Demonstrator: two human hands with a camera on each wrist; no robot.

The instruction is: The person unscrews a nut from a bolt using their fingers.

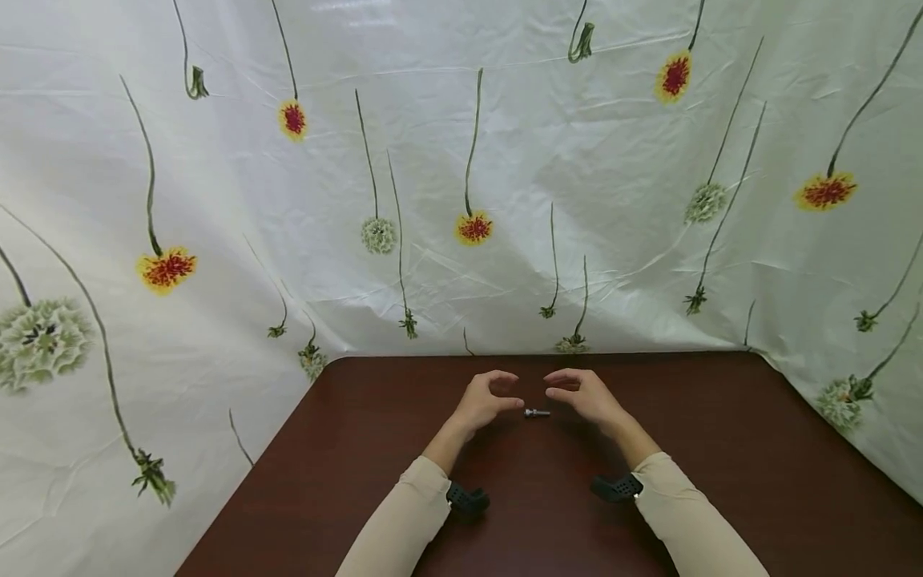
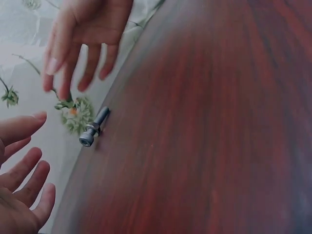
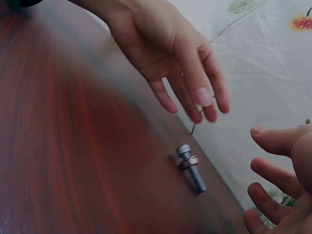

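Observation:
A metal socket-head bolt (image 1: 538,413) lies on its side on the dark wooden table, its head toward the left hand. A hex nut (image 3: 189,162) sits on its shank close to the head, with bare thread beyond it. My left hand (image 1: 488,401) hovers just left of the bolt, fingers gently bent and apart from it. On the other side my right hand (image 1: 587,395) is held in much the same pose, thumb and fingers spread. Neither hand touches the bolt, and a gap separates the two hands.
The reddish-brown table (image 1: 346,481) ends at a back edge just beyond the hands. Behind it hangs a pale cloth (image 1: 433,160) printed with flowers. Dark bands (image 1: 469,500) circle both wrists over the light sleeves.

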